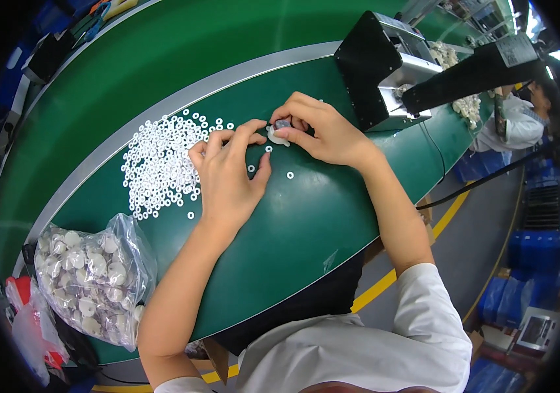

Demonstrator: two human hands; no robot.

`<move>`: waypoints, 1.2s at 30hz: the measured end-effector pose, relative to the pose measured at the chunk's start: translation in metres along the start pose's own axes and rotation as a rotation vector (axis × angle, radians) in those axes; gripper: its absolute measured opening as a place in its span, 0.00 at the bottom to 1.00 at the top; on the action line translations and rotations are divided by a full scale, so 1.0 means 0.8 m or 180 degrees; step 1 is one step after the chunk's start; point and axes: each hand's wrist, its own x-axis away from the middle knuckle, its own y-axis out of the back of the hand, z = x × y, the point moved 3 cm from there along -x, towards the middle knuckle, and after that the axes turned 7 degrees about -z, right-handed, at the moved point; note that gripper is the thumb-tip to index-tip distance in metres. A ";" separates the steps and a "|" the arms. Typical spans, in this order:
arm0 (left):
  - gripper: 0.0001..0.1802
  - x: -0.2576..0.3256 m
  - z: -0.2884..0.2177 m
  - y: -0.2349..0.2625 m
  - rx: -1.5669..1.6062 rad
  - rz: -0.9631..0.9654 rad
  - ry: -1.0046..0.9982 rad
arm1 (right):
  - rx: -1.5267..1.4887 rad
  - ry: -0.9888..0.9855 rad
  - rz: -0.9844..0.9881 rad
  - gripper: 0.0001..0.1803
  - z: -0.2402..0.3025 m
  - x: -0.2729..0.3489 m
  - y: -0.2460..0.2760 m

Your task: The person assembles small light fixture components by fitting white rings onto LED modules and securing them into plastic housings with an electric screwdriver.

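Observation:
My right hand (pixel 324 133) pinches a small off-white round part (pixel 278 137) with a greyish-purple piece on it, just above the green table. My left hand (pixel 229 180) is beside it, fingers curved, with thumb and index fingertip apart. One white ring (pixel 269 149) is right by the left thumb tip; I cannot tell whether the thumb touches it. A second ring (pixel 251 168) shows between that thumb and the fingers. To the right lies a loose ring (pixel 290 175). Left of my left hand spreads a heap of white rings (pixel 162 164), partly hidden behind the fingers.
A clear plastic bag (pixel 90 281) full of off-white round parts stands at the table's left front. A black and silver machine (pixel 375 72) with a black arm (pixel 470 75) occupies the back right. A black cable (pixel 476 183) crosses the right side. Another person (pixel 512 121) sits farther right.

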 end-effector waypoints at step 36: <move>0.28 -0.001 0.004 -0.004 0.0010 -0.0033 0.0002 | 0.0369 0.0243 -0.0320 0.09 0.017 0.005 -0.016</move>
